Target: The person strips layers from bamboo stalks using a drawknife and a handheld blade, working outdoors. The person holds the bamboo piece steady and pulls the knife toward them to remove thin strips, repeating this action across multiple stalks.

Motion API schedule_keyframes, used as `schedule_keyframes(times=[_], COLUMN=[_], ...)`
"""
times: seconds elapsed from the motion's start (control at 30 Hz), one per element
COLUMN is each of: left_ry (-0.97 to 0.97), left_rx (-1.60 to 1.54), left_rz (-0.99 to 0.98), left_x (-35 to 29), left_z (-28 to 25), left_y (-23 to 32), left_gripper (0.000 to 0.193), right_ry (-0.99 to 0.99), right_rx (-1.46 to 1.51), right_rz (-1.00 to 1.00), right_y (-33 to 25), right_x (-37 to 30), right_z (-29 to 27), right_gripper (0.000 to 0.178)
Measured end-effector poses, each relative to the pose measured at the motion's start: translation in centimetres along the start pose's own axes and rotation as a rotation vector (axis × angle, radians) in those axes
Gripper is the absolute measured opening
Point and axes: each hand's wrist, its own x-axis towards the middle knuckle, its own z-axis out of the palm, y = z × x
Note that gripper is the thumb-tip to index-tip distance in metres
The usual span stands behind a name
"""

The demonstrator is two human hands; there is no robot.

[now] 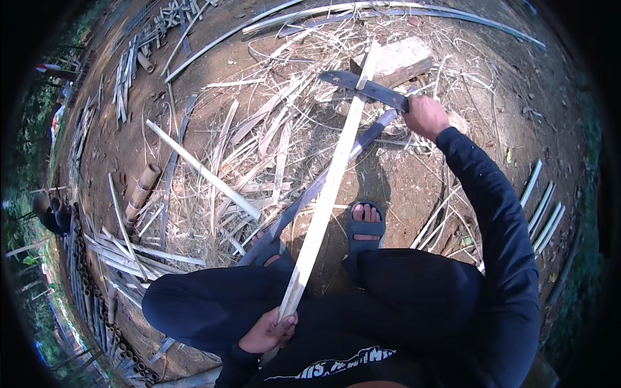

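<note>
My left hand point(270, 330) is closed round the near end of a long pale bamboo strip point(330, 187), close to my body. The strip slants up and away to the right, its far end by a wooden block point(401, 58). In my right hand point(427, 118) is the handle of a machete point(362, 86). Its dark blade points left and lies across the strip near the far end. Whether the edge bites into the strip, I cannot tell. The shadow of strip and blade falls on the ground beside them.
Shavings and split strips point(259, 129) litter the ground ahead. A loose bamboo strip point(204, 169) and a bamboo tube point(142, 191) lie to the left. Bamboo poles point(97, 317) are stacked at far left, near another person point(55, 212). My sandalled foot point(365, 226) stands close to the strip.
</note>
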Motion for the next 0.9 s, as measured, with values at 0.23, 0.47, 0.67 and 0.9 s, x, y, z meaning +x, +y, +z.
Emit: schedule_keyframes(times=[0.23, 0.47, 0.67, 0.9], left_ry=[-0.029, -0.058, -0.038, 0.535], left_rx=[0.037, -0.021, 0.377, 0.847], left_rz=[-0.072, -0.119, 0.141, 0.442], left_x=[-1.3, -1.8, -4.1, 9.3], left_z=[-0.7, -1.7, -1.3, -0.4], left_y=[0.4, 1.0, 6.3, 11.1], left_gripper=[0.02, 0.022, 0.038, 0.051], right_ry=[0.054, -0.049, -0.018, 0.051], right_rx=[0.018, 0.182, 0.436, 0.284], right_rz=[-0.516, 0.054, 0.198, 0.078], right_y=[-5.7, -4.0, -4.0, -4.6], right_x=[-6.1, -2.8, -4.6, -5.1], right_z=[1.0, 0.1, 0.7, 1.7], right_gripper=[0.024, 0.03, 0.031, 0.036])
